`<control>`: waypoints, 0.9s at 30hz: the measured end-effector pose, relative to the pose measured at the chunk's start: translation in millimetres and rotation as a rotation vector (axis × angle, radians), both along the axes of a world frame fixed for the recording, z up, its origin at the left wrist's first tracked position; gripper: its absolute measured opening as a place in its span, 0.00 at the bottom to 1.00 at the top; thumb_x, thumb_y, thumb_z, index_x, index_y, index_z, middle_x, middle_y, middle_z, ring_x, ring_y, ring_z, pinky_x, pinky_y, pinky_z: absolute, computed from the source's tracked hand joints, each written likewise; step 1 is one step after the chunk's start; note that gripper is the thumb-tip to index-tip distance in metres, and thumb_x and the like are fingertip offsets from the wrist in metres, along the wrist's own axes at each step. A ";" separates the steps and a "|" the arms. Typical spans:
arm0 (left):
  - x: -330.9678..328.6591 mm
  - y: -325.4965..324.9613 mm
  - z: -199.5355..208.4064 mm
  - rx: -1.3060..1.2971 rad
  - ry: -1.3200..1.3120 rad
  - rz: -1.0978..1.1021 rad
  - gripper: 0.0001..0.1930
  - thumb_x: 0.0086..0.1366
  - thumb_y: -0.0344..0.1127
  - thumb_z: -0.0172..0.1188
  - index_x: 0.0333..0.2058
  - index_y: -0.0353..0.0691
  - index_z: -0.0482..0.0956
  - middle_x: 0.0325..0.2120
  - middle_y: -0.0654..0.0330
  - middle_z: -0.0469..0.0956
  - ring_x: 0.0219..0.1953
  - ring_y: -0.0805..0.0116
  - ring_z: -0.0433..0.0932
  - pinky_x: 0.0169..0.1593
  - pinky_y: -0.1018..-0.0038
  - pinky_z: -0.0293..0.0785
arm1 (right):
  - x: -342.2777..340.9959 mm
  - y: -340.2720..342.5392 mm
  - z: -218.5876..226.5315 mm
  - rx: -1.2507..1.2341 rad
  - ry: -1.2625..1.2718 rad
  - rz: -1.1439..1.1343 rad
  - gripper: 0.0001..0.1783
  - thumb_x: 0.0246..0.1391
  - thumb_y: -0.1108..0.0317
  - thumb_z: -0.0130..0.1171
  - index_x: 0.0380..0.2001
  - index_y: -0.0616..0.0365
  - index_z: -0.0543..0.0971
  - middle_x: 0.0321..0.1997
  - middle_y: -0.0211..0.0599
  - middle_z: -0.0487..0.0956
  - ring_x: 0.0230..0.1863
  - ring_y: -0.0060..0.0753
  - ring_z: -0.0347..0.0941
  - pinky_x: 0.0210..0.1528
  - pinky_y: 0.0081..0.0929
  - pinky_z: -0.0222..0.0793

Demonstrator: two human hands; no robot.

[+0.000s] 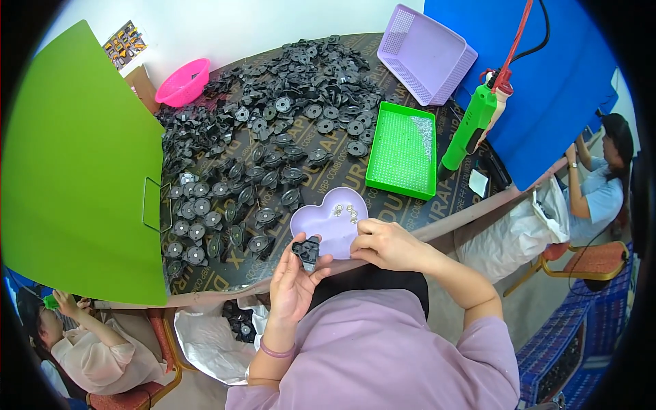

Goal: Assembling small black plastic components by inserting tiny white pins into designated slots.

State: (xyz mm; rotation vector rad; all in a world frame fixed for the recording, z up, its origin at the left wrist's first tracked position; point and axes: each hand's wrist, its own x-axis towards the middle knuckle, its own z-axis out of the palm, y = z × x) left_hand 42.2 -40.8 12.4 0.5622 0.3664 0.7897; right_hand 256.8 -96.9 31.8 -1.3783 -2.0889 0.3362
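In my left hand point(292, 287) I hold a small black plastic part point(306, 251) between thumb and fingers, its hollow, ribbed side turned up. The heart-shaped lilac dish point(318, 219) stands at the table's front edge, just beyond my hands. A few small silvery metal pieces point(352, 214) lie in the dish. My right hand point(387, 244) is over the dish's right side, its fingers curled together. Whatever those fingertips hold, if anything, is hidden.
Many black round parts point(273, 158) cover the table's left and back. To the right are a green tray point(400, 192) with small screws point(425, 137), a hanging green electric screwdriver point(471, 126) and a lilac basket point(427, 58). A pink basket point(183, 83) stands back left; green point(82, 164) and blue panels point(533, 102) flank the table.
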 end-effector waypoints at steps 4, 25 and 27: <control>4.7 -2.3 0.1 0.010 0.010 -0.027 0.20 0.67 0.39 0.41 0.55 0.38 0.58 0.51 0.51 0.65 0.43 0.58 0.74 0.42 0.69 0.75 | -9.3 5.5 7.8 0.124 0.160 -0.099 0.06 0.38 0.72 0.62 0.24 0.55 0.76 0.21 0.31 0.65 0.24 0.31 0.66 0.24 0.27 0.64; 7.7 -6.3 0.7 0.069 -0.005 -0.126 0.21 0.67 0.41 0.40 0.53 0.33 0.61 0.42 0.56 0.72 0.41 0.64 0.75 0.40 0.73 0.75 | -38.2 9.6 37.3 0.281 0.030 0.004 0.09 0.36 0.69 0.62 0.26 0.55 0.76 0.24 0.28 0.69 0.25 0.28 0.69 0.22 0.25 0.66; 8.3 -7.1 1.1 0.051 -0.004 -0.122 0.20 0.67 0.41 0.40 0.52 0.33 0.61 0.40 0.57 0.72 0.41 0.66 0.75 0.39 0.74 0.75 | -37.8 10.0 39.4 0.245 0.025 0.004 0.10 0.37 0.69 0.63 0.28 0.55 0.77 0.24 0.29 0.69 0.24 0.30 0.69 0.21 0.25 0.65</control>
